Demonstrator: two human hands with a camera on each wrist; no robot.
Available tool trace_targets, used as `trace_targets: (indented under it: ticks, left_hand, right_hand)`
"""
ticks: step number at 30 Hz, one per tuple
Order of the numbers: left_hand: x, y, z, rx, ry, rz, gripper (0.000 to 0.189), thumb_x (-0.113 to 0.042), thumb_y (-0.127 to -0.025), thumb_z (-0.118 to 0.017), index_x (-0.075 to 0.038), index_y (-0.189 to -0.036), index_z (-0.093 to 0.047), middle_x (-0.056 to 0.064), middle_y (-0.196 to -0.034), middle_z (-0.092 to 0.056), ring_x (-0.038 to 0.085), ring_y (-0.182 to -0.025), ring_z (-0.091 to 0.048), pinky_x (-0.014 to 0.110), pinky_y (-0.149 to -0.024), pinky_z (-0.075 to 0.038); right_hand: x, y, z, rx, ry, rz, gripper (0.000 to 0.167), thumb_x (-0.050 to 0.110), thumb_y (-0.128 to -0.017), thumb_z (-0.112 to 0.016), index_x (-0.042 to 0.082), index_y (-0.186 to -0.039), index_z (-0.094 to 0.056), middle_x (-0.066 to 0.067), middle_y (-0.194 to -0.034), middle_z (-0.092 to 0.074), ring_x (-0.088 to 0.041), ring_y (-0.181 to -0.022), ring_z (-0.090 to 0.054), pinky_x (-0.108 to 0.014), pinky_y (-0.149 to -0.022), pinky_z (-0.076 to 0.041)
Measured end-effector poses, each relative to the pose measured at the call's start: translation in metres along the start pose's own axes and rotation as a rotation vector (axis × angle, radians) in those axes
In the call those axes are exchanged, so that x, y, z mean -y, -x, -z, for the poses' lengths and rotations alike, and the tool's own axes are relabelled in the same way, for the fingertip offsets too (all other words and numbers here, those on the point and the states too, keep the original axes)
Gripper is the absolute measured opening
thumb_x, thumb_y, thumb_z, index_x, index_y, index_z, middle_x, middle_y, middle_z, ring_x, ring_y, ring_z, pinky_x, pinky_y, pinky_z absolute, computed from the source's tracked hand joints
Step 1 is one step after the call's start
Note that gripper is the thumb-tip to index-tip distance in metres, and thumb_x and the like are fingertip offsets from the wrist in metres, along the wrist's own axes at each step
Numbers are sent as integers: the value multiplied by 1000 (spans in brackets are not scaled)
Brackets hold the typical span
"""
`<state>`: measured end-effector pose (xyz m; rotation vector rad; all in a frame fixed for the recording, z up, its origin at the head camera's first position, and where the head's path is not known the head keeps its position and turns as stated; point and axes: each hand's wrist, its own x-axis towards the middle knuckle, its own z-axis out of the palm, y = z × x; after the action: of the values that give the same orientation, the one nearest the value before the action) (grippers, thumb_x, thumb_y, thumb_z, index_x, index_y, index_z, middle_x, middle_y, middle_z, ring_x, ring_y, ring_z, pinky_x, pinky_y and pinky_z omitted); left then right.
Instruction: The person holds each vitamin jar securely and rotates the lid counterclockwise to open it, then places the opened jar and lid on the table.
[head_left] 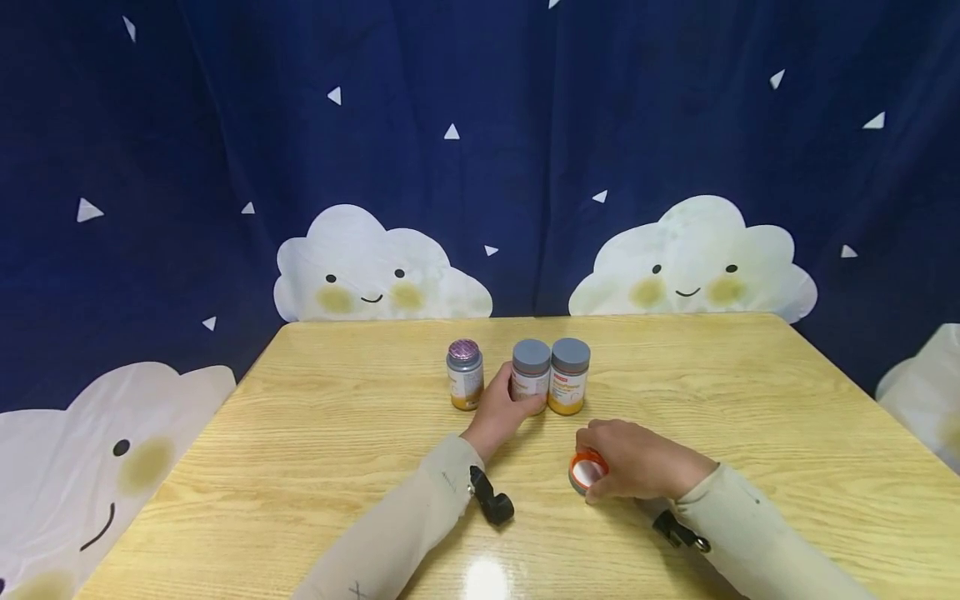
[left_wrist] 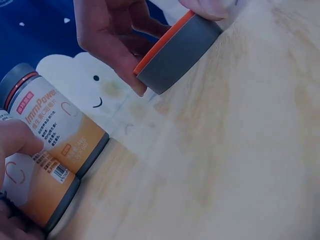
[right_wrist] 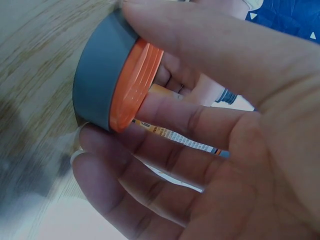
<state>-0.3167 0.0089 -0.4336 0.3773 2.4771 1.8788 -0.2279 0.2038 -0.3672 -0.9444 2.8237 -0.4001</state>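
Right hand (head_left: 636,457) pinches the orange-lined lid (head_left: 587,472), near-right of the upright foil-topped bottle (head_left: 465,379); left hand (head_left: 502,417), closer, grips the middle bottle (head_left: 531,375)

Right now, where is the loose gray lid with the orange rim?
In the head view, the lid is low and right of centre, held by the right hand, nearer the camera than the bottle the left hand grips.
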Motion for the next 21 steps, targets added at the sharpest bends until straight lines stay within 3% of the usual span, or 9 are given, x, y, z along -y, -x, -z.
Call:
trace_targets:
  ticks: [5,12,21]
  left_hand:
    - [2,9,4,5,-27,-43,55,-21,-84,-75,-14,-132,-49,4,-127,-58,20,-118,-53,39,-102,-40]
    - [2,32,16,74,-6,-83,55,-21,-85,-75,-13,-133,-49,3,-129,-57,20,-123,-51,39,-105,-38]
    - [6,60,31,161,52,-73,58,-23,-85,-75,-20,-136,-48,1,-132,-55,21,-129,-47,40,-109,-33]
  right_hand:
    - [-1,1,-1,5,-2,-2,35,22,-68,-86,15,-84,-56,4,-77,-48,-10,-66,-44,-25,-57,-37]
    - [1,-1,3,11,-1,-16,34,21,-68,-86,16,-84,-56,4,-78,-49,-11,-67,-44,-27,-58,-37]
    - [1,2,1,23,6,7,36,21,-68,-86,15,-88,-57,3,-77,-47,-11,-66,-43,-26,-58,-36]
